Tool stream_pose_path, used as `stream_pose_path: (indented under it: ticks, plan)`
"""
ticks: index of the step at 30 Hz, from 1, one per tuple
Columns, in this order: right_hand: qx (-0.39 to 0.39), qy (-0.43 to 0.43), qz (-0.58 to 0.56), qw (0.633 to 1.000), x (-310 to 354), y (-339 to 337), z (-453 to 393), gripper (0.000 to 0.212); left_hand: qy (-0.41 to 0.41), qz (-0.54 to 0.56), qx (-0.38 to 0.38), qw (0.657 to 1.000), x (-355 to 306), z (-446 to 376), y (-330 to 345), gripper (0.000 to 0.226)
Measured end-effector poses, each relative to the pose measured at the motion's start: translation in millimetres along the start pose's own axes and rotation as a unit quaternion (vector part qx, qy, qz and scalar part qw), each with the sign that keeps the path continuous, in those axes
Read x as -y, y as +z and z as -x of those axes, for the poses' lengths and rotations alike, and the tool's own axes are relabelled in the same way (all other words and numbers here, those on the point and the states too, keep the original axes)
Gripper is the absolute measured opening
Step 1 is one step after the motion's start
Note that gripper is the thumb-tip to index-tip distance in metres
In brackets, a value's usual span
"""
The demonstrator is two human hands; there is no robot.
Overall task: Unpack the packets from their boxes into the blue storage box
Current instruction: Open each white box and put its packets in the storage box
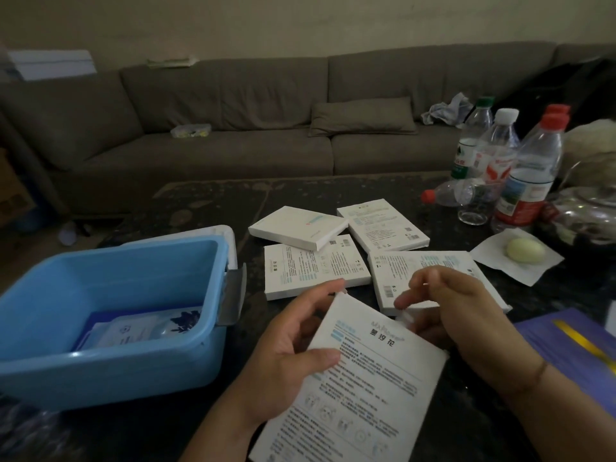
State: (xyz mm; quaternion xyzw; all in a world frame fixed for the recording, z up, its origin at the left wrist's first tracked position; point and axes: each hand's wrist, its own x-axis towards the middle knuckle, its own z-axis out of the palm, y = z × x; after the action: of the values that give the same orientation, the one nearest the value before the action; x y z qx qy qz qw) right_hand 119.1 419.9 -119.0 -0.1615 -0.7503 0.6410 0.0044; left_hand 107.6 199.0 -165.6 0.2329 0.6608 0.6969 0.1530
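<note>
My left hand [293, 355] grips a flat white printed box [363, 388] by its left edge, thumb across the front. My right hand [446, 308] has its fingers curled at the box's top right corner, pinching the end flap. Several more white boxes [316, 271] lie on the dark table [206, 195] just beyond my hands. The blue storage box [110, 315] stands open at the left, with a few packets [133, 331] lying flat on its bottom.
Plastic water bottles [523, 175] stand and lie at the table's right rear, next to a glass pot [586, 215]. A pale egg-like object on a napkin [520, 255] sits nearby. A purple folder [573, 345] lies at the right edge. A grey sofa [266, 121] runs behind.
</note>
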Motion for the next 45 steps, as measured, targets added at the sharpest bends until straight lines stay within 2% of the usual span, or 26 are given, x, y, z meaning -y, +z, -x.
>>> stream_pose_path:
  ticks: [2,5,7,12,18,20,23,25,28,31,34,37,39,42,43,45]
  plan:
    - [0.021,0.006,-0.025,0.999,2,-7,4,0.044,0.004,0.006,-0.002,1.000,-3,-1,-1,0.061]
    - [0.125,-0.025,0.078,0.989,5,-14,16,0.045,0.007,0.019,-0.019,1.000,-8,-3,-3,0.059]
    - [0.165,-0.037,0.082,0.982,7,-16,19,0.047,0.014,0.017,-0.040,0.999,-13,-3,-2,0.059]
    - [0.109,-0.116,0.009,0.987,12,-15,23,0.045,0.052,-0.004,-0.079,0.996,-29,-1,5,0.058]
    - [0.107,-0.182,-0.130,0.969,13,-16,28,0.056,0.140,-0.036,-0.120,0.982,-33,9,23,0.058]
    - [0.102,-0.196,-0.140,0.965,10,-13,32,0.058,0.175,-0.050,-0.132,0.974,-29,14,30,0.058]
    - [0.052,-0.215,-0.145,0.964,12,-7,35,0.057,0.257,-0.100,-0.158,0.948,-22,17,37,0.056]
    - [0.019,-0.236,-0.122,0.964,16,-4,38,0.055,0.296,-0.121,-0.161,0.934,-18,16,38,0.056]
    - [0.021,-0.249,-0.059,0.966,24,-1,48,0.041,0.314,-0.133,-0.184,0.922,-19,18,35,0.052]
    - [0.037,-0.224,-0.022,0.974,35,-1,56,0.037,0.326,-0.181,-0.203,0.905,-32,18,30,0.028]
    - [0.017,-0.227,0.020,0.974,40,3,66,0.034,0.322,-0.235,-0.178,0.900,-49,17,25,0.008]
    - [-0.010,-0.277,0.094,0.956,40,3,78,0.035,0.315,-0.281,-0.187,0.887,-56,25,20,0.015]
    - [-0.032,-0.305,0.110,0.945,40,-1,84,0.032,0.288,-0.232,-0.210,0.905,-57,35,24,0.018]
    - [-0.063,-0.341,0.160,0.924,32,-8,92,0.009,0.226,-0.108,-0.287,0.924,-60,48,43,0.018]
    - [-0.074,-0.362,0.173,0.913,31,-9,97,0.013,0.203,-0.064,-0.326,0.921,-61,51,51,0.018]
    - [-0.098,-0.371,0.172,0.907,16,-7,111,0.034,0.173,0.002,-0.386,0.906,-64,57,67,0.019]
